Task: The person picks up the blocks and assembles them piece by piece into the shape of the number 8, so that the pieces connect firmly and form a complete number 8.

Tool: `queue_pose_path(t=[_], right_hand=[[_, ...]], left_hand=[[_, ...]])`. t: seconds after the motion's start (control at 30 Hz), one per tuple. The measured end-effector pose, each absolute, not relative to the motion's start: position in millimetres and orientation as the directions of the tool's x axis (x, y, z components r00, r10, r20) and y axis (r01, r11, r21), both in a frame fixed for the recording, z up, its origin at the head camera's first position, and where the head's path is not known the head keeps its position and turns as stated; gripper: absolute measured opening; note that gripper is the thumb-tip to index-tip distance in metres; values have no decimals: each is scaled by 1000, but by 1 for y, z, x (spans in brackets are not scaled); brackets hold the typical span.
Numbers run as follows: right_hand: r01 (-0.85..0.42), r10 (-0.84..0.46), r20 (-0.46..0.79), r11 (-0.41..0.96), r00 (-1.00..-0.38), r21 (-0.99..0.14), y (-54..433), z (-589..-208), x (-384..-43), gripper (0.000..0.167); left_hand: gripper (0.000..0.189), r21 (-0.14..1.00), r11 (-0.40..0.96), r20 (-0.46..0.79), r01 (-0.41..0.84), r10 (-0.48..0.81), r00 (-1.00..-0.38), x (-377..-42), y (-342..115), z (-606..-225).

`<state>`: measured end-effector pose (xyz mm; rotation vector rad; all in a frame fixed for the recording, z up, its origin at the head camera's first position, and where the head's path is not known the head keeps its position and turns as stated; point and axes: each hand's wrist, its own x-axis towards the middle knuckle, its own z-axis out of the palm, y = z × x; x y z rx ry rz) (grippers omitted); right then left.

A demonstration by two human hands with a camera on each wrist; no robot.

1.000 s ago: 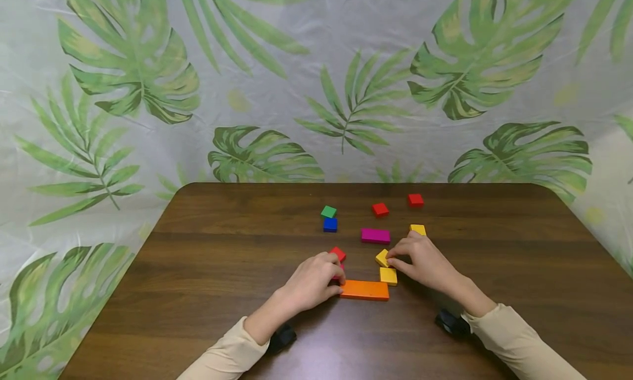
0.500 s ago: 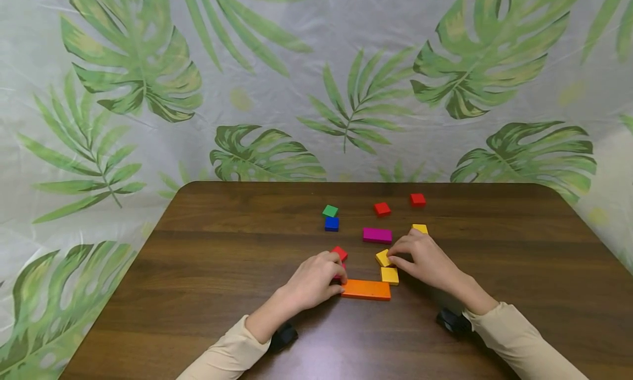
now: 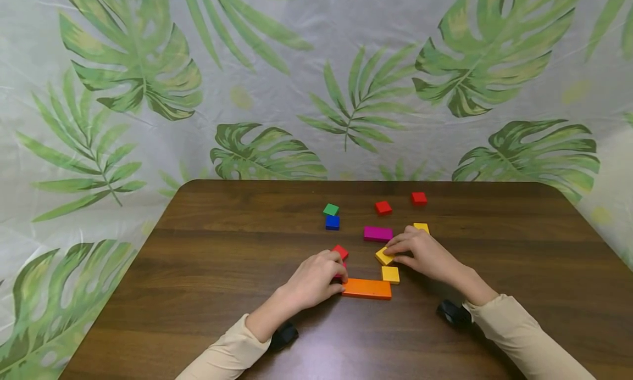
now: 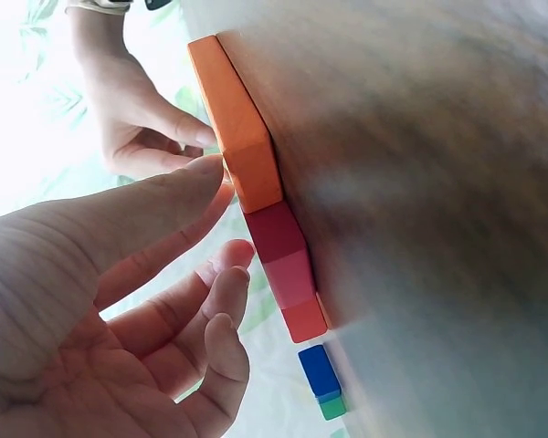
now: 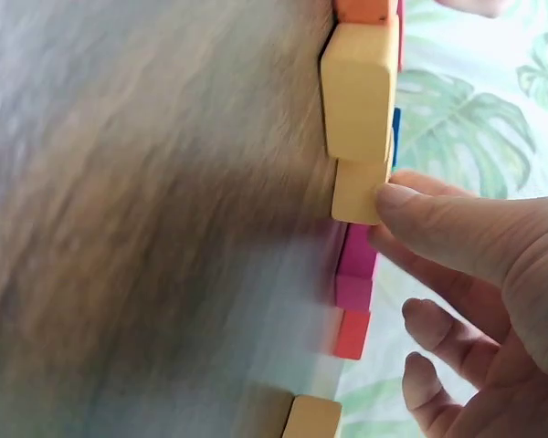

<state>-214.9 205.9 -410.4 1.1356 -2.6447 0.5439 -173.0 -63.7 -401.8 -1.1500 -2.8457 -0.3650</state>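
In the head view, my left hand (image 3: 316, 278) holds the left end of a long orange block (image 3: 367, 289) between thumb and index finger. A pink block (image 4: 288, 272) partly under those fingers adjoins that end, with a red block (image 3: 340, 252) beyond it. My right hand (image 3: 425, 252) pinches a tilted yellow block (image 3: 384, 256) between thumb and index finger; its other fingers are loosely bent. Just nearer lies a second yellow block (image 3: 390, 275), behind the orange block's right end. The left fingertips' exact contact is partly hidden.
A magenta block (image 3: 378, 234) lies beyond the right hand, with another yellow block (image 3: 421, 228) behind its knuckles. Farther back are a blue block (image 3: 333, 222), a green block (image 3: 331, 210) and two red blocks, one central (image 3: 383, 207) and one farther right (image 3: 418, 198). All are on the wooden table (image 3: 222, 259).
My right hand has shifted slightly left, its fingers reaching farther over the tilted yellow block, which has turned a little and now stands slightly apart from the nearer yellow one. My left hand stays in place.
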Motion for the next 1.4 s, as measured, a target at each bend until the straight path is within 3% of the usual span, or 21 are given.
queue_pose_path(t=[0.6,0.73,0.87,0.97,1.13,1.4], right_hand=[[-713,-690,206,620,-694,-328,213,-411,-219,24],[-724,-698,220,600,-682,-341,215,-413,-219,25],[-753,-683,319,573,-657,-325,214,-412,-224,25],[-719,-621,364,619,-694,-316,208,-409,-231,24],[-578,-516,262,751,-815,-319,197,-406,-245,20],[-567,-516,238,769,-823,-295,182,-405,-252,11]], left_hand=[[7,209,688,136,695,683,-718,-173,-64,-401],[7,211,685,141,698,685,-715,-173,-64,-401],[7,215,681,144,700,687,-713,-173,-64,-401],[7,221,680,145,699,686,-713,-173,-65,-401],[7,225,685,151,693,678,-719,-173,-65,-401],[7,214,682,143,699,686,-713,-173,-64,-401]])
